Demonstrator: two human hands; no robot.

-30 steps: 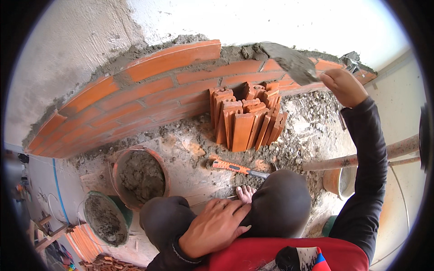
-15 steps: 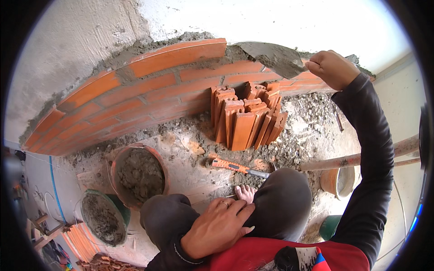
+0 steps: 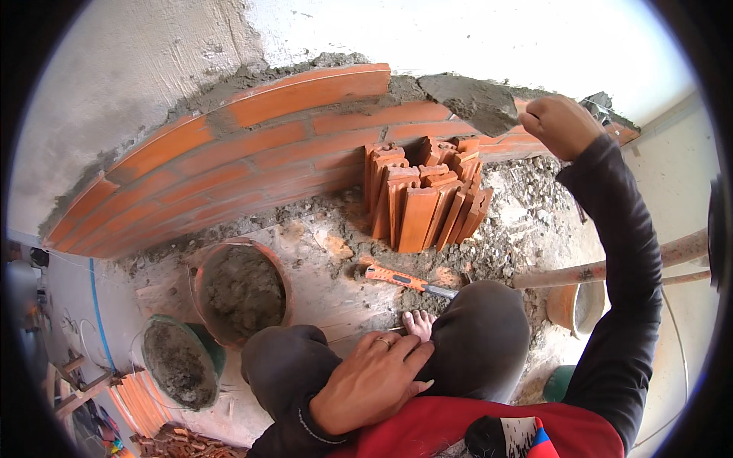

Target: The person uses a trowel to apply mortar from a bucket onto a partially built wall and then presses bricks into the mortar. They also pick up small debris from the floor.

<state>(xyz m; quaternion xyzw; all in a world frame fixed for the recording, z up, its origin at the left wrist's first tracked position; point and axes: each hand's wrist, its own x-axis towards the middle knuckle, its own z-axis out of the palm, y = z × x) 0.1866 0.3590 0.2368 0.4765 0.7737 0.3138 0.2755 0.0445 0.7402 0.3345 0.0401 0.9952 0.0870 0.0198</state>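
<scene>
A: Since a half-second ago, right hand [image 3: 561, 124] has lowered a little along the wall top; it stays clenched round the handle of the flat steel trowel [image 3: 469, 103], blade loaded with wet grey mortar.

B: Trowel position?

A: Blade lies over the top course of the low curved red-brick wall [image 3: 252, 153], just right of the last laid brick. Joints rough, mortar squeezed out and crumbly.

B: Left hand?

A: Left hand [image 3: 370, 382] rests flat, fingers spread and loose, on the dark-trousered knee [image 3: 481, 336]; holds nothing.

B: Surroundings?

A: Stack of ribbed orange clay bricks [image 3: 424, 202] stands on end at the wall's foot. Orange-handled tool [image 3: 401, 279] lies on gritty rubble. Round orange bucket of grey mortar [image 3: 240, 290] near; green bucket [image 3: 179, 362] beside it, also mortar-filled.
</scene>
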